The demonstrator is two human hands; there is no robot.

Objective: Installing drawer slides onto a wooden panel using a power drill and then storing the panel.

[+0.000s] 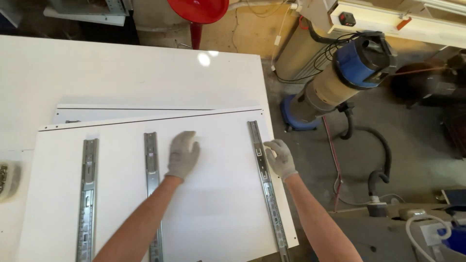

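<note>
**Gloved hands steady a slide rail on a white panel**

A white panel [213,204] lies flat on the bench [121,73], so the three metal slide rails [88,194] resting on it run lengthwise, roughly parallel and well apart. The right hand [280,157], gloved, sits at the panel's right edge with its fingers curled against the rightmost rail [264,179], seemingly to keep it lined up near that edge; I cannot tell whether it truly grips it. The left hand [183,154], also gloved, lies open and flat on the bare panel between the middle rail [151,160] and the right one, pressing down, holding nothing. Both forearms reach forward from below. A blue shop vacuum [340,82] stands on the floor beside the bench.
</note>
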